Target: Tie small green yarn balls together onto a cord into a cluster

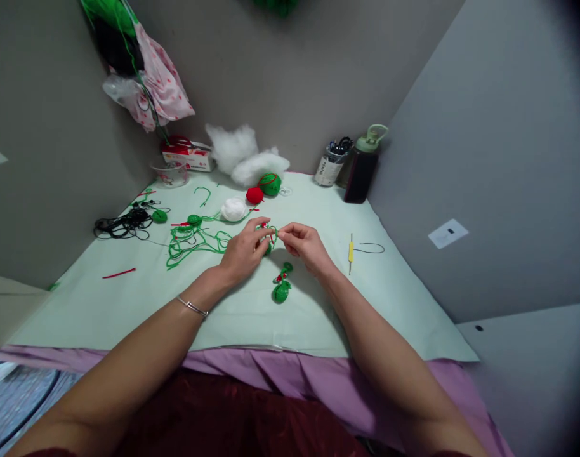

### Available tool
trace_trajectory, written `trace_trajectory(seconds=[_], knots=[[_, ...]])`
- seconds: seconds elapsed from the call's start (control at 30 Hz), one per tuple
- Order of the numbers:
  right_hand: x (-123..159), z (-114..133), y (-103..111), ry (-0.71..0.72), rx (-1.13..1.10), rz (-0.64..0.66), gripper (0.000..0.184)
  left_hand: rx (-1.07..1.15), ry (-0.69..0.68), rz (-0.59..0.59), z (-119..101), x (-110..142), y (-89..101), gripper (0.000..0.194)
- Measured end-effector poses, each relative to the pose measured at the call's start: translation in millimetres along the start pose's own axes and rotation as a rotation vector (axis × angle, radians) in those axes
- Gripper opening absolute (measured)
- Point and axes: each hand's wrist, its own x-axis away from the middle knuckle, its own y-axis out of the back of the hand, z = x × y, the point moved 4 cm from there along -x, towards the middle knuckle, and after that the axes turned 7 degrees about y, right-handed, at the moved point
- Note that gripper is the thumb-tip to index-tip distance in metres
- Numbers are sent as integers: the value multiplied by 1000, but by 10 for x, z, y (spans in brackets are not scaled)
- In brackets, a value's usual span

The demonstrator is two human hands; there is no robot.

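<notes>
My left hand point(243, 251) is closed around a small green crocheted piece point(268, 248) with red and white bits, mostly hidden behind the fingers. Thumb and forefinger of my right hand point(303, 244) pinch a green yarn strand point(275, 234) at that piece. On the table just below the hands lies another green crocheted ornament point(281, 291), round at its near end, with red and white parts above. Loose green yarn point(199, 244) spreads left of my left hand. A yellow-handled crochet hook point(351, 252) rests to the right, beside a thin dark loop point(380, 246).
Toward the back are a white yarn ball point(233, 209), a red ball point(254, 195), a green ball point(270, 185) and white stuffing point(259, 166). A bottle point(362, 171) and a pen cup point(329, 168) stand back right. Black cord point(123, 223) lies left. Walls enclose the table.
</notes>
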Motion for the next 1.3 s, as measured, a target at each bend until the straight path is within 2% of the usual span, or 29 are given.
trace_trajectory(seconds=[0.17, 0.3, 0.4, 0.53, 0.77, 0.87, 0.97, 1.1, 1.3], knots=[[-7, -29, -7, 135, 181, -24, 22, 388, 214, -66, 117, -65, 45, 13], [20, -34, -33, 173, 319, -39, 20, 650, 433, 8, 164, -71, -18, 25], [47, -13, -54, 187, 403, -60, 19, 757, 514, 51, 167, -62, -55, 32], [70, 6, -81, 222, 474, -63, 17, 848, 524, 54, 166, -55, -71, 32], [104, 36, -105, 321, 657, -46, 14, 921, 552, 93, 163, -60, -99, 21], [86, 16, -60, 303, 702, -88, 13, 932, 571, 81, 143, -55, -73, 17], [59, -18, -4, 263, 688, -128, 13, 981, 588, 101, 120, -46, -48, 18], [46, -41, 6, 248, 634, -119, 14, 1045, 583, 142, 112, -46, -37, 18], [50, -27, -10, 211, 597, -108, 15, 1129, 583, 143, 97, -55, -33, 19]])
